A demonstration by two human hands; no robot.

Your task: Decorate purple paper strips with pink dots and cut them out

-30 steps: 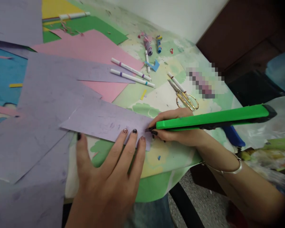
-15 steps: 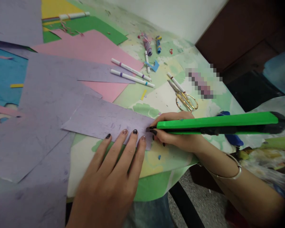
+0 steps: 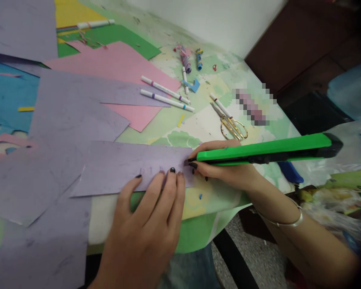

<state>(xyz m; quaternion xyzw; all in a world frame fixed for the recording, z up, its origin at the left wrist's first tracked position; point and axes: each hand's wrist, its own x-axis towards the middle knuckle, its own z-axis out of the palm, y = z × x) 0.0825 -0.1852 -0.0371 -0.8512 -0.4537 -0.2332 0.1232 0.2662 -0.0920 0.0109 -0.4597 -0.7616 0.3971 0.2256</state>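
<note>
A purple paper strip (image 3: 117, 164) lies near the table's front edge, overlapping larger purple sheets (image 3: 75, 108). My left hand (image 3: 152, 216) rests on its lower edge with fingertips spread over the paper, holding nothing. Near the strip's right end, my right hand (image 3: 225, 164) is closed around a green utility knife (image 3: 264, 147). The knife's short blade is at the paper, its handle pointing right. Gold-handled scissors (image 3: 230, 122) lie behind my right hand, beside a white marker (image 3: 221, 105).
Two markers (image 3: 165, 94) lie on purple and pink paper (image 3: 108, 60). Farther back are a small purple paper roll (image 3: 185, 62) and a blue one (image 3: 199, 60). Blue paper (image 3: 9, 94) is at the left, plastic bags (image 3: 333, 200) at the right.
The purple strip has turned, its left end now nearer the front edge. My left fingers have bent a little more. The knife's handle has shifted slightly left and tilted up.
</note>
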